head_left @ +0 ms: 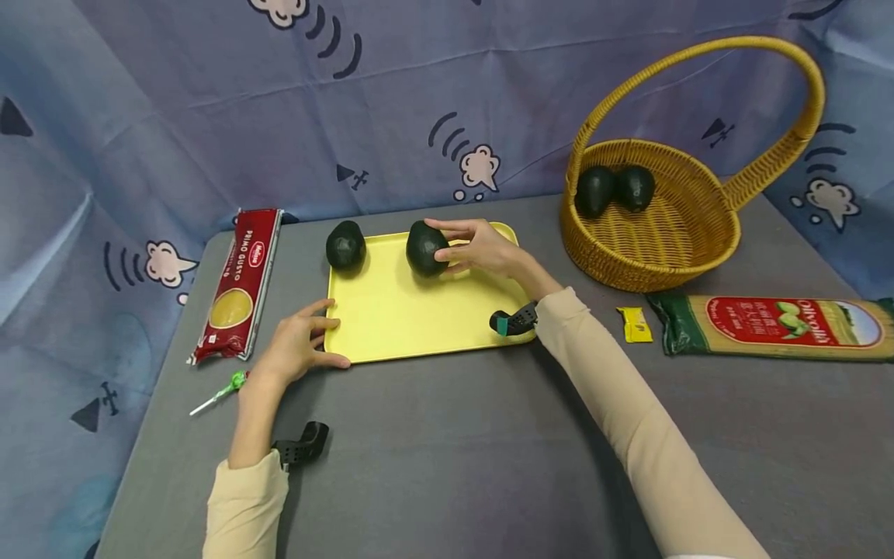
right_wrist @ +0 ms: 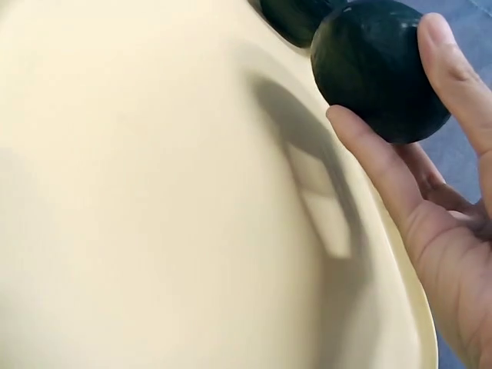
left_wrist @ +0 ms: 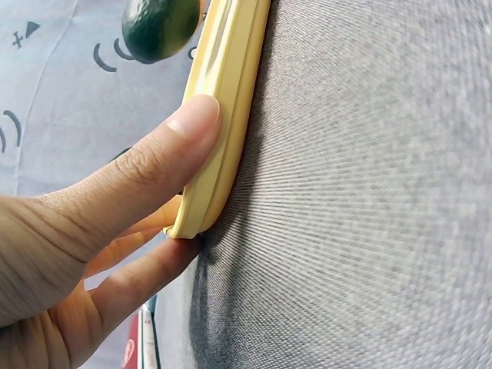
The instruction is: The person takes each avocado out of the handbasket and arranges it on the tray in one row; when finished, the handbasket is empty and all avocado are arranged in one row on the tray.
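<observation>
My right hand (head_left: 482,247) grips a dark green avocado (head_left: 424,250) between thumb and fingers, over the back part of a yellow tray (head_left: 419,318). In the right wrist view the held avocado (right_wrist: 377,73) is off the tray, whose surface carries a shadow. My left hand (head_left: 296,345) holds the tray's front left corner. The thumb (left_wrist: 196,123) presses the front side of the rim, while the other fingers reach round the left side. Another avocado (head_left: 345,247) is at the tray's back left corner; whether it touches the rim I cannot tell.
A yellow wicker basket (head_left: 649,233) with two avocados (head_left: 615,190) stands back right under a tall handle. Near it are a yellow wrapped sweet (head_left: 635,324) and a spaghetti pack (head_left: 775,326). On the left lie a red pasta pack (head_left: 237,287) and a green lollipop (head_left: 233,384).
</observation>
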A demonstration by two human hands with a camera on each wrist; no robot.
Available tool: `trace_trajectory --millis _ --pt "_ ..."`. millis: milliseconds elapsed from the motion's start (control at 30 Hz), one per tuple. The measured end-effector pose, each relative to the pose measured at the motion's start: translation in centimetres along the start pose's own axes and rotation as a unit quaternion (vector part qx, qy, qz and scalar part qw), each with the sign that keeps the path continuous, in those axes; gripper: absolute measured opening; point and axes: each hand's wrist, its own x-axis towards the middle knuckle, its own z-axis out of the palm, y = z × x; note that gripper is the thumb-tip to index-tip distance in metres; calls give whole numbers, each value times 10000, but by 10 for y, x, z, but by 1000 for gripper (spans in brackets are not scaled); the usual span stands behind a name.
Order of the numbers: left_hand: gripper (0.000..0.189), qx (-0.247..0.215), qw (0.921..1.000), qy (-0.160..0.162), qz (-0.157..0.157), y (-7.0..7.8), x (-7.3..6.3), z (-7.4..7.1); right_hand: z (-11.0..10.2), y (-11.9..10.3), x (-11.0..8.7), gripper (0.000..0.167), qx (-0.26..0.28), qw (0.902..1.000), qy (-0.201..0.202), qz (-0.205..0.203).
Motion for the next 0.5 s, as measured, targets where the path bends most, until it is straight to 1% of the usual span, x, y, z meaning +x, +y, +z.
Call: trace_trajectory --millis 167,400,500 --pt "66 37 10000 9 36 -1 0 -1 2 0 15 63 85 9999 13 -109" --pt "66 -83 9999 -54 -44 -3 1 0 12 3 32 63 -73 9999 148 -24" --pt "66 10 10000 -18 6 -2 1 0 16 7 37 63 -101 9998 139 26"
